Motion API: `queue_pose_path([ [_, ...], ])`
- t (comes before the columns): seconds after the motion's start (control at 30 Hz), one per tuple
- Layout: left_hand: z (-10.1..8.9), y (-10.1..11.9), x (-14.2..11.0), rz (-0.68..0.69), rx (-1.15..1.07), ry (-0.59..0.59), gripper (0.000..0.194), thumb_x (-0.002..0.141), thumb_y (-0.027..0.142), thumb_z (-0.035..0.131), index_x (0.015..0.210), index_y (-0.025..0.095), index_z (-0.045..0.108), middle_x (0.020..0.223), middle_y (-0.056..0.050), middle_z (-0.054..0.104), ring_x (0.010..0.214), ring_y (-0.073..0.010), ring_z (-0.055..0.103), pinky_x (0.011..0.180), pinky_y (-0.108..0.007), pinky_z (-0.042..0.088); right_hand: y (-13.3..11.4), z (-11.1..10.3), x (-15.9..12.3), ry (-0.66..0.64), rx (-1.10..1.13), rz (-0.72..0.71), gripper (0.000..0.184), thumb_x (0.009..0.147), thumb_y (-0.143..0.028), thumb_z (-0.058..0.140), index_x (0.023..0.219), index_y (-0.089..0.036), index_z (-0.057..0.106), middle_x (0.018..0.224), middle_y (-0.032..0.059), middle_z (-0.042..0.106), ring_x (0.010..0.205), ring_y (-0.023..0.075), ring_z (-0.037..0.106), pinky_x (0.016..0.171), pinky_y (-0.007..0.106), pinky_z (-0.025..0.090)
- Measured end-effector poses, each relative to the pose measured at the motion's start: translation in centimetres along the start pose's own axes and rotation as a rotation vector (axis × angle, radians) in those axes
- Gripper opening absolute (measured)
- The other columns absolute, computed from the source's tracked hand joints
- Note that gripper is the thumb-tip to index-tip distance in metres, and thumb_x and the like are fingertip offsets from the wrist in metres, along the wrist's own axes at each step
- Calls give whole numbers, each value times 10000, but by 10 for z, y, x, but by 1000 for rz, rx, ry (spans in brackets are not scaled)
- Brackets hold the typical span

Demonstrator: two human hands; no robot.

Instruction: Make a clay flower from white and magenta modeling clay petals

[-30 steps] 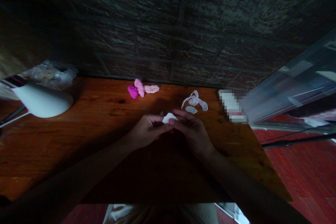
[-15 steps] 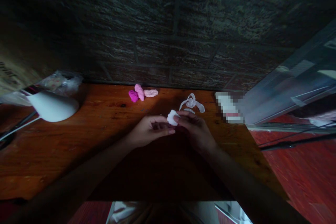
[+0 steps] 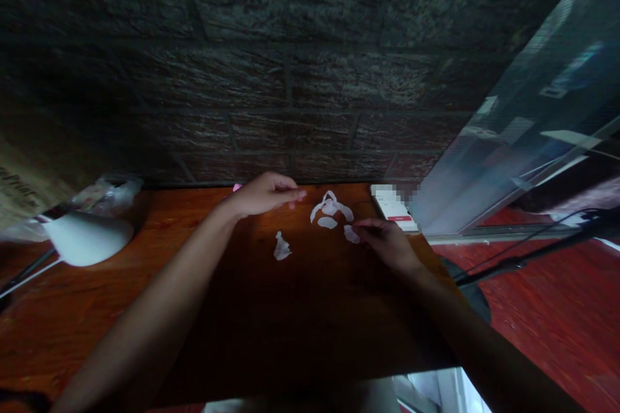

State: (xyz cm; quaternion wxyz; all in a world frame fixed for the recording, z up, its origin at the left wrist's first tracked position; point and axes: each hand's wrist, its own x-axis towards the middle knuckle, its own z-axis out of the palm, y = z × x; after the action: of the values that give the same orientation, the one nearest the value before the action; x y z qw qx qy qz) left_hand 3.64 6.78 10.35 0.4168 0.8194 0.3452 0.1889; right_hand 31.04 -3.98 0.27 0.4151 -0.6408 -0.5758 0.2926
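Clay piece [image 3: 351, 234] is being pinched by the right hand [image 3: 390, 244] alone at the table [image 3: 169, 219], beside white shapes [image 3: 327, 222], while the left hand [image 3: 264, 195] is being held loosely open, empty, and a crumpled scrap [image 3: 282, 248] is lying untouched.

The wooden tabletop [image 3: 159, 258] is orange-brown, its near part deep in shadow. It bears looped white strips [image 3: 346, 211], a white oval piece [image 3: 327, 222] just in front and a ragged white piece [image 3: 281, 248] nearer the person. A white cone-shaped object [image 3: 90, 239] stands left, a pale flat object [image 3: 394, 210] lies right.
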Motion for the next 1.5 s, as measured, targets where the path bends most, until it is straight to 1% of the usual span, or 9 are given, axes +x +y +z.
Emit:
queue_pose_path([
  [0.17,9,-9,-3,84,101,-185,298,892,395,624,737,154,706,655,-6,678,572,-100,548,565,-198,408,2,-4,1,75,-86,-55,179,822,-308,652,889,-234,800,904,57,817,806,246,761,762,358,580],
  [0.23,12,-28,-18,157,181,-87,293,898,381,624,723,161,709,665,-14,689,640,-121,601,621,-212,455,4,-7,-2,87,-109,-66,171,817,-283,654,891,-244,802,916,61,818,818,260,766,770,368,586],
  [0.37,20,-71,-57,176,222,139,203,914,318,616,969,159,729,895,-59,762,791,-150,686,711,-247,536,7,-8,-5,72,-155,-101,163,837,-271,644,900,-248,792,891,48,816,780,252,768,725,350,593],
  [0.47,24,-87,-76,161,295,196,303,884,311,682,1146,158,701,864,-49,745,669,-127,644,583,-216,525,8,-4,-5,77,-221,-147,155,855,-253,635,890,-246,785,897,49,809,786,243,765,725,339,592],
  [0.67,37,-90,-80,291,376,159,448,834,338,768,1250,201,673,1261,-118,709,943,-200,727,810,-313,623,10,4,-11,110,-382,-311,131,878,-263,661,932,-260,780,918,60,787,815,243,728,769,369,588],
  [0.77,43,-95,-78,369,465,134,354,845,336,765,1182,237,720,1250,-85,730,1098,-239,720,940,-358,608,11,7,-14,108,-433,-384,176,869,-203,663,992,-263,774,1012,65,784,931,268,717,858,424,584],
  [0.97,49,-99,-79,523,495,214,225,937,234,660,1146,231,742,1151,-50,774,1039,-185,749,939,-282,614,12,10,-11,65,-439,-447,190,907,-185,645,1014,-279,772,1048,48,794,961,250,729,957,466,563],
  [1.17,52,-94,-80,503,490,322,252,938,225,661,1181,232,728,1147,-48,778,1007,-196,758,974,-330,605,9,11,-12,36,-494,-502,231,949,-183,597,1109,-227,759,1104,88,785,1014,268,725,908,445,596],
  [1.5,56,-91,-81,566,447,269,303,931,173,665,1229,217,700,1232,-59,748,1135,-197,720,1018,-318,593,7,14,-26,-21,-516,-531,340,973,-209,554,1280,-207,699,1301,121,708,1198,292,685,1068,472,553],
])
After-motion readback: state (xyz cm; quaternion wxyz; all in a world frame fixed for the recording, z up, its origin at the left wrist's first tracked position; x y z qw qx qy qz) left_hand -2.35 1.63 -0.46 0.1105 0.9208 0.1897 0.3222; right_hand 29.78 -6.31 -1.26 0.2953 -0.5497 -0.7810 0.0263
